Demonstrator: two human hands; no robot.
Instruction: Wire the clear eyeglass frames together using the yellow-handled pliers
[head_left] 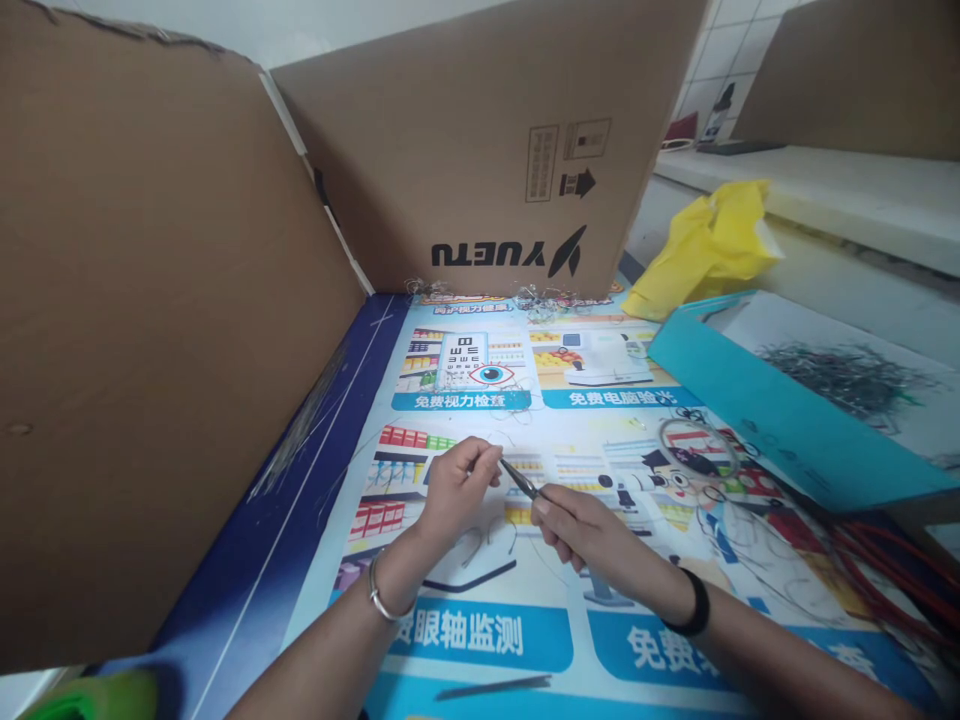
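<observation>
My right hand (574,522) is wrapped round the handles of a pair of pliers (519,478), whose narrow dark jaws point up and left. Just at the jaw tips, my left hand (463,480) pinches with thumb and forefinger; whatever sits between them is too small to make out. Under both hands lies a printed poster sheet (551,440) with thin bent wire pieces (472,545) scattered on it. A coil of pale wire (697,447) rests to the right of my hands. Near the front edge is a small bundle of straight dark wires (493,688).
Cardboard panels (465,130) wall off the back and left. Tangled wire bits (551,300) lie along the back panel. At right stand a blue box (795,440) with a pile of short wire pieces (840,380), a yellow bag (701,250) and red cords (892,570).
</observation>
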